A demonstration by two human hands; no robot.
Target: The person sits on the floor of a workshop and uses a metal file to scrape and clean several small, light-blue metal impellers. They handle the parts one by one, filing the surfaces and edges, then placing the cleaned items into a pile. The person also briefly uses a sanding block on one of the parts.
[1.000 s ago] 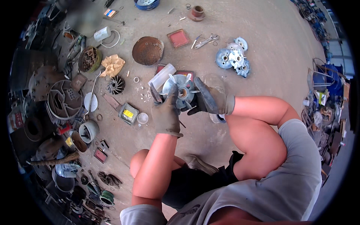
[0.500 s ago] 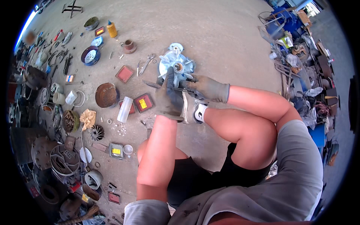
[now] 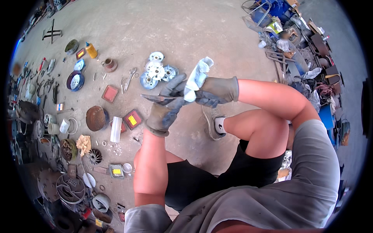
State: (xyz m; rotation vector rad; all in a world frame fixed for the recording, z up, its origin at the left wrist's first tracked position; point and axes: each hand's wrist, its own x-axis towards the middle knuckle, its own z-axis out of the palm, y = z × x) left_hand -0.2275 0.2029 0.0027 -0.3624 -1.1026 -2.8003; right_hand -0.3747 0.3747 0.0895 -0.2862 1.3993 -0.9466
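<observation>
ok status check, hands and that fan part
Left hand gloved, gripping a thin dark metal tool. Right hand gloved, holding the pale grey metal fan wheel edge-on. Both raised above the concrete floor; nothing between them.

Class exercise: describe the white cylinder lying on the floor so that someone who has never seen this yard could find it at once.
Start from the concrete floor left of the gloved left hand. Between the round rusty mesh disc and the red square box with a yellow label lies the white cylinder. It is the only plain white tube there.
</observation>
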